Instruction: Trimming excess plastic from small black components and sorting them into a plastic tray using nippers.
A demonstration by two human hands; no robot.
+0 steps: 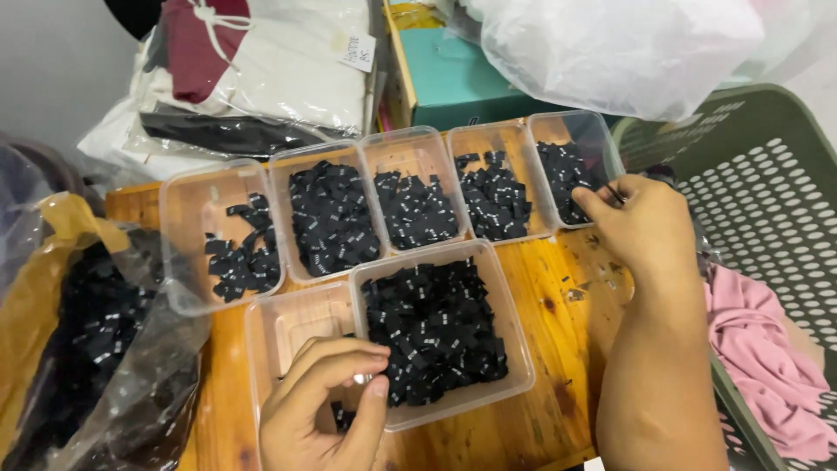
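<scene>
Seven clear tubs of black labels on our bench [558, 288]. Left hand [323, 406] pinches something small by the near tub [436, 327]; right hand [641, 218] pinches a label over the far-right tub [571, 166]. Loose pinch could drop labels into neighbouring tubs.

black labels [436, 327] by the left hand [318, 410] carry white marks; pink cloth [767, 366] beside the right hand [641, 222]; orange-brown table [545, 288].
</scene>
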